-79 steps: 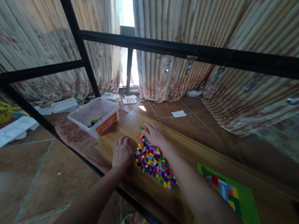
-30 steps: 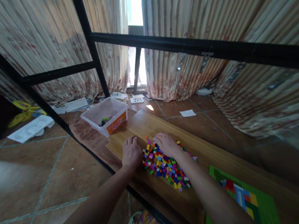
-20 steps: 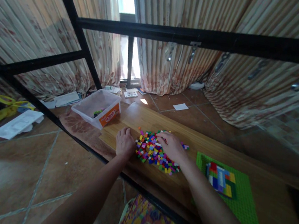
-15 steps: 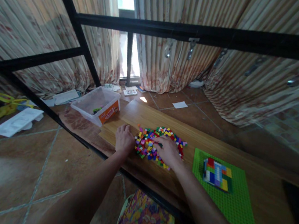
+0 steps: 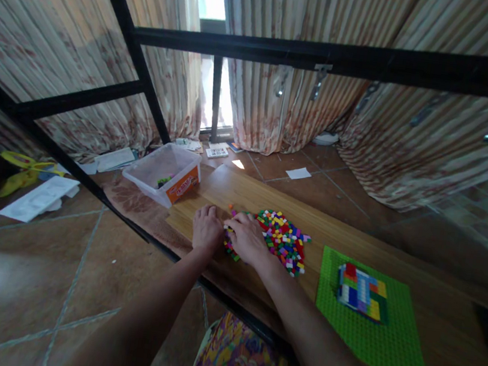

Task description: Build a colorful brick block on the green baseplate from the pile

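A heap of small many-coloured bricks [image 5: 284,240] lies on the wooden board [image 5: 246,198]. My right hand [image 5: 245,241] rests palm down on the heap's left edge, fingers bent over some bricks; what they hold is hidden. Beside it my left hand [image 5: 207,229] lies on the board with its fingers curled, touching the right one. To the right lies a green baseplate [image 5: 378,341] with a block of red, blue, yellow and white bricks [image 5: 361,291] built on it.
A clear plastic tub [image 5: 161,172] with an orange label stands at the board's left end. Black metal bars [image 5: 334,56] cross overhead. Papers [image 5: 39,198] and a yellow object [image 5: 23,170] lie on the tiled floor; curtains hang behind.
My right hand has swept from the far side of the brick heap back to its near left edge, next to my left hand. The heap has spread to the right.
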Available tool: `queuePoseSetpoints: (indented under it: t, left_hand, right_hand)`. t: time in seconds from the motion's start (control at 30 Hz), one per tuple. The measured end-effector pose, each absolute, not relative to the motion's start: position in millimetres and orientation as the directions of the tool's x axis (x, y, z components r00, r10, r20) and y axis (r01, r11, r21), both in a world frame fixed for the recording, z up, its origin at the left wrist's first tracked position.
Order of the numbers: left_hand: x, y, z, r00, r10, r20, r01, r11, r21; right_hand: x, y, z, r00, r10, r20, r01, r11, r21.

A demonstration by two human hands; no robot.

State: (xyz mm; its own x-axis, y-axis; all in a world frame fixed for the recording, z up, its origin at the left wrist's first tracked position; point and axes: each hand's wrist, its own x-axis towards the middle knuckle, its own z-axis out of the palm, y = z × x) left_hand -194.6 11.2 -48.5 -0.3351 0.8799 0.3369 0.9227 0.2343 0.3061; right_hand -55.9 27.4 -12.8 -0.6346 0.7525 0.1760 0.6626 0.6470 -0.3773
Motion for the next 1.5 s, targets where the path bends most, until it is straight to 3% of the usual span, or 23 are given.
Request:
queuePoseSetpoints:
  t: [0.33, 0.4, 0.5, 0.6, 0.73, 0.8, 0.87, 0.97, 1.03, 1.07, 1.13, 1.23, 1.37, 1.5]
  left_hand:
    - [-193, 11, -47, -0.353, 0.873, 0.338, 0.915, 0.247, 0.318]
    - [-193, 10, -46, -0.35, 0.872, 0.343, 0.915, 0.241, 0.323]
    - [-193, 10, -46, -0.348, 0.869, 0.351, 0.916, 0.235, 0.326]
    - [-194, 11, -48, -0.344, 0.863, 0.369, 0.918, 0.227, 0.325]
    - [-199, 14, -51, -0.334, 0.868, 0.369, 0.918, 0.21, 0.336]
    - [-202, 15, -47, -0.354, 0.867, 0.349, 0.892, 0.201, 0.405]
    - [-203, 13, -39, -0.411, 0.849, 0.332, 0.818, 0.183, 0.546]
    - [-188, 0, -16, -0.466, 0.837, 0.288, 0.605, 0.063, 0.794]
    - [-165, -15, 1, -0.396, 0.886, 0.242, 0.531, 0.006, 0.847]
    - [-150, -25, 9, -0.333, 0.918, 0.214, 0.486, -0.028, 0.873]
    - [-116, -44, 23, -0.148, 0.984, 0.095, 0.227, -0.059, 0.972]
    - [-71, -65, 33, -0.008, 0.996, 0.084, 0.078, -0.083, 0.993]
    - [-39, -73, 30, -0.039, 0.999, 0.033, 0.026, -0.032, 0.999]
    - [-28, -73, 22, -0.17, 0.985, 0.0, -0.047, -0.008, 0.999]
  right_hand:
    - [-41, 43, -14, -0.628, 0.762, 0.16, 0.663, 0.631, -0.402]
    - [-36, 41, -13, -0.564, 0.798, 0.211, 0.653, 0.588, -0.477]
    - [-23, 33, -12, -0.402, 0.876, 0.267, 0.557, 0.465, -0.688]
    - [-6, 22, -14, -0.225, 0.951, 0.211, 0.363, 0.283, -0.888]
    - [15, 7, -15, -0.017, 0.998, 0.065, 0.042, 0.065, -0.997]
    - [25, -1, -11, 0.05, 0.997, -0.06, -0.144, -0.052, -0.988]
    - [35, -10, -5, 0.062, 0.985, -0.158, -0.288, -0.134, -0.948]
    - [47, -26, 8, 0.054, 0.978, -0.2, -0.398, -0.163, -0.903]
    - [53, -37, 14, 0.069, 0.98, -0.184, -0.416, -0.139, -0.899]
    - [55, -43, 17, 0.084, 0.983, -0.164, -0.4, -0.117, -0.909]
    - [57, -53, 23, 0.113, 0.989, -0.093, -0.306, -0.054, -0.95]
    - [60, -67, 31, 0.091, 0.991, 0.094, -0.035, 0.097, -0.995]
    - [63, -81, 40, 0.04, 0.947, 0.318, 0.397, 0.277, -0.875]
    - [63, -88, 36, -0.001, 0.904, 0.427, 0.626, 0.333, -0.705]
